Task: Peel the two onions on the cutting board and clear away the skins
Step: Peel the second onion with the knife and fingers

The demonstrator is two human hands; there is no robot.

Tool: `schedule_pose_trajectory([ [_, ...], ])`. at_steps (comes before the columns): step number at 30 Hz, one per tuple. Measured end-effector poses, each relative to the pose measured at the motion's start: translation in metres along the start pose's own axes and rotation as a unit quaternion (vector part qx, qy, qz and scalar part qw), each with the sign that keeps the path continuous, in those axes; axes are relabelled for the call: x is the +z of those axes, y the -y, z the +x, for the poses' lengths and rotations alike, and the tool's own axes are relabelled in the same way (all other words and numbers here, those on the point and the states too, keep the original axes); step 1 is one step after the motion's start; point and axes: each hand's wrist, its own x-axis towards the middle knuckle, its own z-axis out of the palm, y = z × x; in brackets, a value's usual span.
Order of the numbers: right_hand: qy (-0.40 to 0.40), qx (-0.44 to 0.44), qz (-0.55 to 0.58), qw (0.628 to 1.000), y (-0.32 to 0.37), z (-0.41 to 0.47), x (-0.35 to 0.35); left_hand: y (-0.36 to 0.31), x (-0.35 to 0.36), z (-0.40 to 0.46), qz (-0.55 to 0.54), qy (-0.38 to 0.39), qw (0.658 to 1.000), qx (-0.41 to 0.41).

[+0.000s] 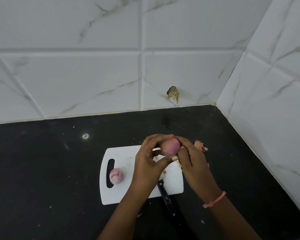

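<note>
I hold a pink-red onion (170, 147) above the far right part of the white cutting board (126, 193). My left hand (151, 160) grips it from the left, thumb underneath. My right hand (190, 158) holds it from the right, fingers curled against its skin. A second onion (116, 176), pale purple and peeled-looking, lies on the board's left side beside the handle slot. Loose pinkish skins (200, 146) lie on the black counter just right of my hands, and small skin bits (164, 172) sit on the board.
A black-handled knife (166, 198) lies across the board's near edge, its blade hidden under my left hand. The black counter (50, 170) meets tiled walls at the back and right. A broken spot (173, 93) marks the back wall.
</note>
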Motion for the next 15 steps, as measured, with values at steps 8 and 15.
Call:
schedule_pose_trajectory([
  [8, -0.041, 0.062, 0.13, 0.989, 0.006, 0.002, -0.001, -0.001, 0.002, -0.001, -0.052, -0.034, 0.996, -0.068],
  [15, -0.107, 0.022, 0.001, 0.994, 0.006, 0.0, 0.004, -0.002, 0.011, -0.006, -0.018, -0.084, 0.995, -0.05],
])
